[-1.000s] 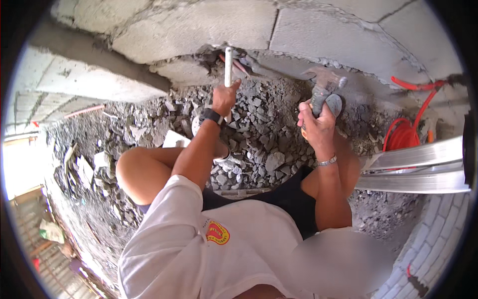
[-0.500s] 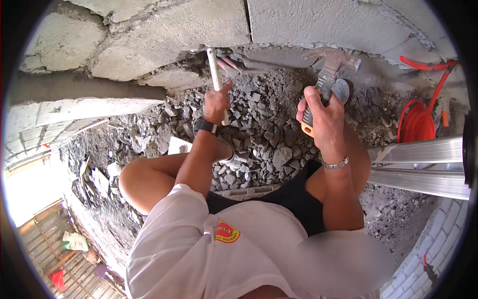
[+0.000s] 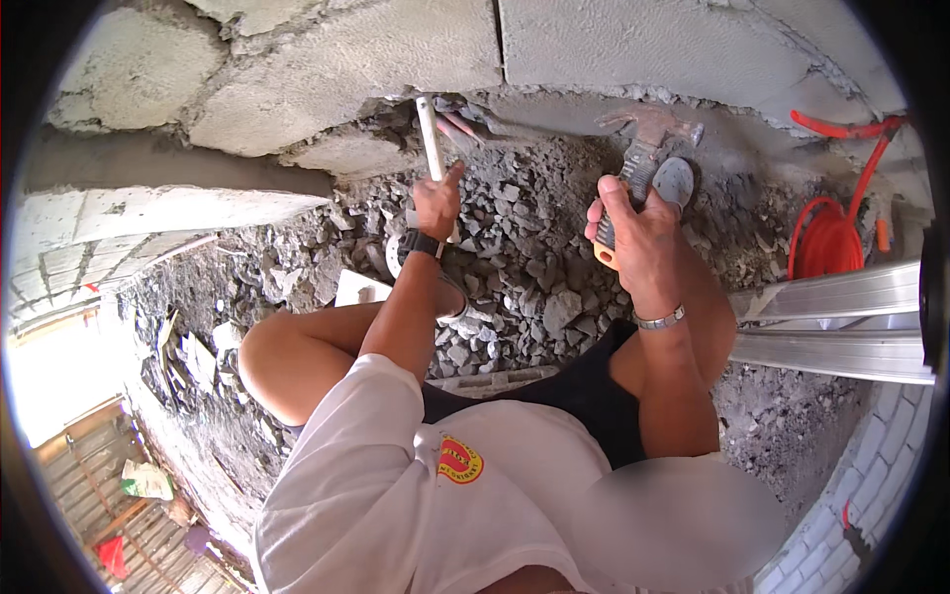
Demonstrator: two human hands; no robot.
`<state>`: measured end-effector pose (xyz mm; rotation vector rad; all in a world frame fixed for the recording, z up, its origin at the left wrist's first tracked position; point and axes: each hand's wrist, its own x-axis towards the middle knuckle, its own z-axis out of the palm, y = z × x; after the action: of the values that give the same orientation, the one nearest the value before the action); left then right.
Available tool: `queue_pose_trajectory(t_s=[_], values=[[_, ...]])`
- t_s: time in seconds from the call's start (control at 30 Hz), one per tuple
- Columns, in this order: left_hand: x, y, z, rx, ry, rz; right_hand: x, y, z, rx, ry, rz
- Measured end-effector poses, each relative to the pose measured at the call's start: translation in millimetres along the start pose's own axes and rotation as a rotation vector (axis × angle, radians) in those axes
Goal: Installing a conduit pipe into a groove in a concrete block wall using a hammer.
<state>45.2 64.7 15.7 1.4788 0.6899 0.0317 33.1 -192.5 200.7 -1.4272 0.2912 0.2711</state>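
My left hand (image 3: 435, 205) is closed around a pale white rod (image 3: 428, 134). The rod's far end reaches into a broken hollow (image 3: 396, 114) at the foot of the concrete wall, and its tip is hidden there. Two pinkish tube-like pieces (image 3: 459, 127) stick out of the hollow just right of the rod. On the right, my right hand (image 3: 645, 233) grips a claw hammer (image 3: 648, 129) by its dark ribbed handle. The hammer's rusty head points toward the wall, apart from the rod, and the handle's yellow-orange butt shows below my fingers.
Grey broken stones (image 3: 524, 233) cover the ground between my bent legs. A red hose coil (image 3: 826, 243) lies at the right, near silver metal rails (image 3: 831, 302). The block wall (image 3: 643, 45) spans the far side, and a concrete ledge (image 3: 168, 188) juts in from the left.
The hammer and my right hand have shifted slightly left. My left hand and the rod have moved a little right relative to the view, with both grips kept.
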Motion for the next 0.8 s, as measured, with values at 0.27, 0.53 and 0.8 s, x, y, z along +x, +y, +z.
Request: queue_pose_trajectory(t_s=[0.27,0.53,0.8], values=[[-9,24,4,0.057,-0.039,-0.104,6,-8,-7,0.018,0.034,0.038],[15,7,-28,0.504,0.064,0.146,-1,-13,-7,0.010,-0.013,0.031],[20,78,-17,0.282,-0.169,0.045,-9,-9,-1,-0.037,-0.045,0.036]])
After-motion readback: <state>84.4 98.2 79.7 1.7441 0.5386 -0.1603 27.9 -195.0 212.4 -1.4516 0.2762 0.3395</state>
